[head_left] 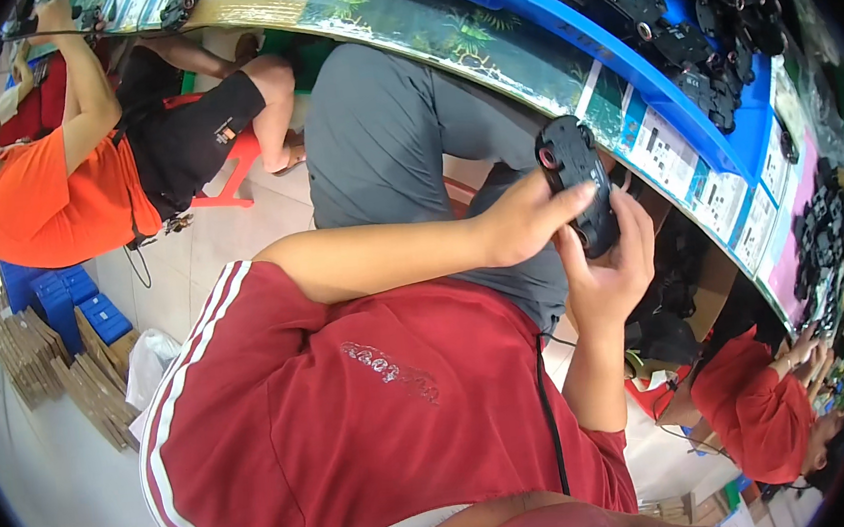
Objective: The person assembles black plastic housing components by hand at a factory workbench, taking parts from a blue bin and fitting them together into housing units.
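Note:
Both hands hold a black plastic toy car chassis (574, 170), long and rounded, with a pinkish ringed wheel showing on one side. My left hand (528, 216) grips it from the left, its thumb pressed flat on the face of the chassis. At the lower end my right hand (612, 272) has its thumb on one side and its fingers curled along the other. The chassis is held tilted above my lap, just off the table edge. Parts of my left fingers are hidden behind it.
A blue tray (583, 34) heaped with similar black chassis (635, 4) sits on the table (401, 24) beyond my hands. More black parts (821, 229) lie at the far right. One person in orange (45, 201) sits at left, another in red (755, 400) at right.

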Demonstrator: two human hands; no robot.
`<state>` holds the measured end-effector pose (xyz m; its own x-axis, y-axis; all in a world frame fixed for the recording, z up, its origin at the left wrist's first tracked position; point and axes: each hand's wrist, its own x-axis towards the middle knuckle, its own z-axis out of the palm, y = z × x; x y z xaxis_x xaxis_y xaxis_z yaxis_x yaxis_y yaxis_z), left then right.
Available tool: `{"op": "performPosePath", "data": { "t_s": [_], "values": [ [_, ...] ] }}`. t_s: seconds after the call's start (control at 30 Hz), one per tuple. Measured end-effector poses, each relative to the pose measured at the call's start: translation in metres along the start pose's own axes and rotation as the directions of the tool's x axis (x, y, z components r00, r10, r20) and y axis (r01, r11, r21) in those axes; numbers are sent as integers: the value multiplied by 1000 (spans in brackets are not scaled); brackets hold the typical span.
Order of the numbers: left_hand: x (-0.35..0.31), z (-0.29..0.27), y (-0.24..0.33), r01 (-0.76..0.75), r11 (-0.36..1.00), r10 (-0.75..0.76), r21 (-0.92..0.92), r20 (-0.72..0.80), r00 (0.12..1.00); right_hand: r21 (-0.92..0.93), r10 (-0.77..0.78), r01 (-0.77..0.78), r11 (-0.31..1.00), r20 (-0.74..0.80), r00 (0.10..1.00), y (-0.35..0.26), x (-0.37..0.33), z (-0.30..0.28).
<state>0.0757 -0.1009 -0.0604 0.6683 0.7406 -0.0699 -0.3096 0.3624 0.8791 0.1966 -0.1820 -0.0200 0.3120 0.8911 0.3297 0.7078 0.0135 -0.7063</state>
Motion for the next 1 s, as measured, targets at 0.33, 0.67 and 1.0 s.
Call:
{"op": "performPosePath", "data": {
  "t_s": [0.33,0.67,1.0],
  "values": [
    [-28,-154,107,-126,990,137,57,-540,830,251,-253,183,951,284,925,31,23,49],
    [-83,-352,243,-68,764,581,642,-637,506,47,154,-178,983,315,936,99,4,110],
    [-79,-495,281,157,799,502,580,-788,356,19,158,-172,985,302,940,94,3,111]
  ]
}}
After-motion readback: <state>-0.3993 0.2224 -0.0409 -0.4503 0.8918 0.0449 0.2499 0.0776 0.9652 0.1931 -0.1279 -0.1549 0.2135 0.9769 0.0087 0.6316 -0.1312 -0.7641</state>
